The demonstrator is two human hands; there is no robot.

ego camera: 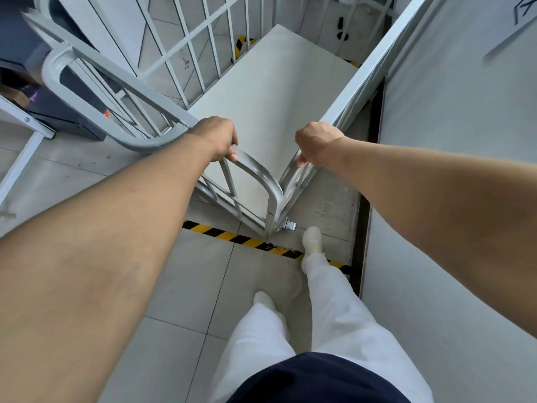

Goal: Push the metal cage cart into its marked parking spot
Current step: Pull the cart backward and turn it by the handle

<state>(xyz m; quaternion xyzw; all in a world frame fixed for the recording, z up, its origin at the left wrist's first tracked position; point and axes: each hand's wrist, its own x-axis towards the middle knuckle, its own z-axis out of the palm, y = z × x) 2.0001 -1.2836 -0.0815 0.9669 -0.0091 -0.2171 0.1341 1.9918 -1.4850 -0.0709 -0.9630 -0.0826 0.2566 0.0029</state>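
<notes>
I see the grey metal cage cart (273, 91) standing upright beside the wall, its pale floor bare, its near corner just over the yellow-black floor tape (232, 237).

Pale grey tiled floor (186, 286), white wall panel (453, 91) along its right side, dark blue cabinet (17, 39) at its upper left, white metal frame leg (20, 164) just below the cabinet, two dark shoe-shaped marks (342, 30) on the far tiles

Dark marks on the wall sheet (520, 13) cannot be read.
</notes>
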